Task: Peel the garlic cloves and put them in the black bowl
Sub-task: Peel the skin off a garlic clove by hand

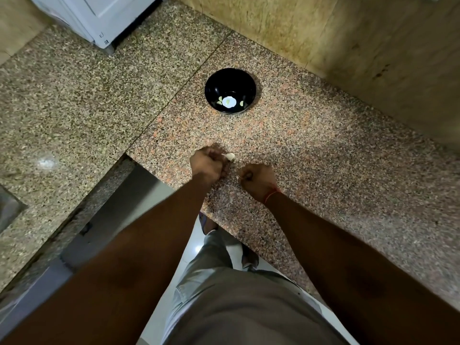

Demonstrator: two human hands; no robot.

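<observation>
Here, nearest first:
Legs: grey cloth trousers (224, 295) fill the bottom of the view, with a pale glossy floor (196, 247) showing just beyond them.
Forearms: two bare forearms reach forward over the near edge of the speckled pink-brown granite counter (323, 158); a thin red thread band (271, 195) circles the right wrist.
Right hand: the right hand (255, 179) is curled into a fist, knuckles down toward the counter; a sliver of something pale shows at its thumb side, too small to tell what it is.
Left hand: the left hand (207, 161) is also curled, back of the hand up, and its fingertips pinch the thin stem end of a small whitish garlic clove (230, 156).
Garlic clove: pale cream, plump at the free end and tapering toward the fingers; it juts out to the right of the left hand, just above or on the counter, I cannot tell which. It sits between the two hands and well apart from the bowl.
Bowl: a round glossy black bowl (216, 83) stands upright farther back on the same counter slab.
Bowl contents: a few small pale yellow-green peeled cloves (220, 98) lie on the bottom, spread around a bright white patch that looks like a reflection.
Far left: a second, greyer granite surface (62, 95) joins the counter along a dark seam, and the corner of a white appliance (99, 18) stands on it.
Far right: a mottled tan stone wall (323, 28) rises behind the counter.
</observation>
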